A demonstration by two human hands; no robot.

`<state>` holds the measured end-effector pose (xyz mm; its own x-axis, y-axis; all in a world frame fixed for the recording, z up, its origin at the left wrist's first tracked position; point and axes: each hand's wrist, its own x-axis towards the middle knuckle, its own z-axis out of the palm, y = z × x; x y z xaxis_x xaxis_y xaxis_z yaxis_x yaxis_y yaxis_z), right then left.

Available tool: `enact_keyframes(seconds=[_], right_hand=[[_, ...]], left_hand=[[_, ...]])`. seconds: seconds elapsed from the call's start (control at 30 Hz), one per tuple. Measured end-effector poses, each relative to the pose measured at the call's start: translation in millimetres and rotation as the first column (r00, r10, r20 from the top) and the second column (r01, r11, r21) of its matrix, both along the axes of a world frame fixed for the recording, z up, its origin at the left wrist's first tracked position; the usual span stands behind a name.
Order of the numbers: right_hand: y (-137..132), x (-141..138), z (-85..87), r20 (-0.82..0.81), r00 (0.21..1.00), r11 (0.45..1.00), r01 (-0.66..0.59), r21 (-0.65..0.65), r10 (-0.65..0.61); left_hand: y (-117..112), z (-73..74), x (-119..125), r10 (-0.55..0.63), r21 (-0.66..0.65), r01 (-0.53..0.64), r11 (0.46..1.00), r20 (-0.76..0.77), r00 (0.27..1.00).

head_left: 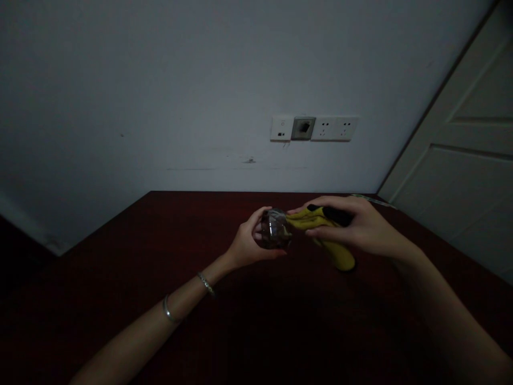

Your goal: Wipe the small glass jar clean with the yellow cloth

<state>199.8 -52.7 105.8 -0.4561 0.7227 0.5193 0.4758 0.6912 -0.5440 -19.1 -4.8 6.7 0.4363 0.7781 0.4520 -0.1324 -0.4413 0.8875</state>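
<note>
My left hand [248, 240] is wrapped round a small clear glass or jar [276, 230], which lies tilted on its side above the table with its far end toward the right. In my right hand [352, 224] is a bunched yellow and black cloth [310, 218], pinched between thumb and fingers. The cloth's narrow end meets the right side of the glass; whether it goes inside I cannot tell. A rounded yellow end of the cloth hangs below my right hand. Dim light hides the finer detail of both things.
A dark red table [200, 214] spreads under my hands, its back edge against a pale wall [160, 96]. Wall sockets [334, 129] sit above it. A panelled door [468, 133] stands at the right. A thin patterned strip [374, 200] lies along the table's back right edge.
</note>
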Motion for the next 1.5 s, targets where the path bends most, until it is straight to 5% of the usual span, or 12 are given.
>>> enact_keyframes(seconds=[0.53, 0.9, 1.13, 1.5], right_hand=[[6.7, -3.5, -8.6, 0.077, 0.997, 0.992, 0.005, 0.128, -0.015], [-5.0, -11.0, 0.7, 0.133, 0.971, 0.98, -0.201, -0.003, 0.199], [-7.2, 0.2, 5.6, 0.091, 0.996, 0.994, -0.014, 0.113, 0.004], [15.0, -1.2, -16.8, 0.075, 0.995, 0.969, -0.077, 0.236, 0.061]], left_hand=[[-3.4, -1.8, 6.1, -0.002, 0.111, 0.002, 0.994, -0.003, 1.0], [0.3, -7.9, 5.4, 0.025, 0.084, -0.028, 0.996, 0.039, 0.999], [-0.5, -10.0, 3.3, 0.064, 0.03, -0.064, 0.997, -0.002, 0.998], [-6.5, -6.5, 18.6, 0.015, 0.067, -0.016, 0.998, 0.029, 0.999]])
